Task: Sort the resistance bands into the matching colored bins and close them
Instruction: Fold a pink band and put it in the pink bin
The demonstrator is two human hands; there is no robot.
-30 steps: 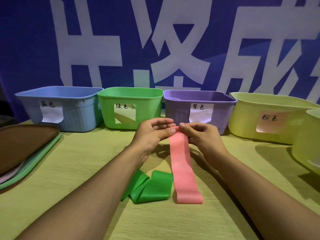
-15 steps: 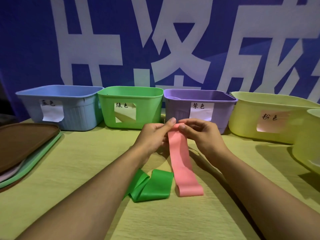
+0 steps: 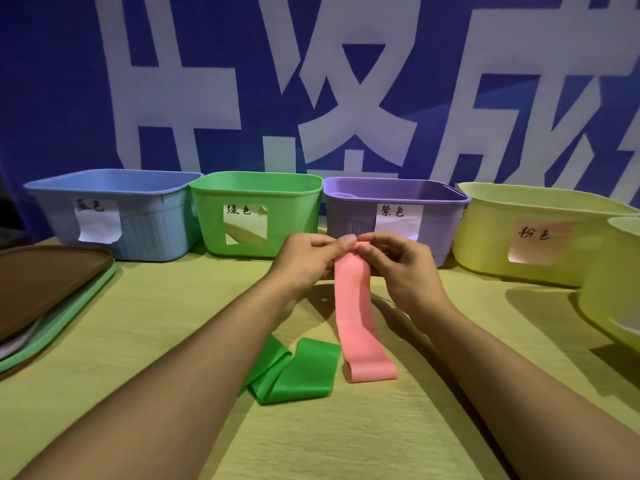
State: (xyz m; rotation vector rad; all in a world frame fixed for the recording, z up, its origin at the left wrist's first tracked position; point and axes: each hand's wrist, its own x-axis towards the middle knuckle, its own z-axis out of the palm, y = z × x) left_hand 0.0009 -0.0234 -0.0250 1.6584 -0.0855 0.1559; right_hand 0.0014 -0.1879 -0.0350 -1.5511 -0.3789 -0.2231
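Both hands are up in the middle of the scene, pinching the top end of the pink band [image 3: 356, 306]. The left hand [image 3: 304, 259] has its fingers curled with thumb and fingertips clamped on the band's upper left edge, and the right hand [image 3: 403, 268] does the same from the right side, thumb in front and fingers wrapped behind. So the band hangs between them and slopes down toward the near side, where its lower end curls over and rests on the worktop [image 3: 138, 341].

Just left of that lower end, touching or nearly so, the green band [image 3: 294, 372] lies loosely folded on the worktop, nobody holding it.

Along the far edge there's a row of open bins, each with a paper label with handwriting on it: blue bin [image 3: 138, 216] far left, then the green bin [image 3: 256, 209], then the purple bin [image 3: 391, 209] right behind the hands, and a pale yellow-green bin [image 3: 519, 237] further right with a pinkish label. Something pale shows inside the purple one, can't tell what. Another pale yellow-green bin [image 3: 613, 271] pokes in at the right edge, nearer to the camera and partly cut off.

On the left edge there's a stack of lids [image 3: 45, 289], brown one on top, green one underneath. Behind it all hangs a blue banner [image 3: 52, 81] with huge white characters.
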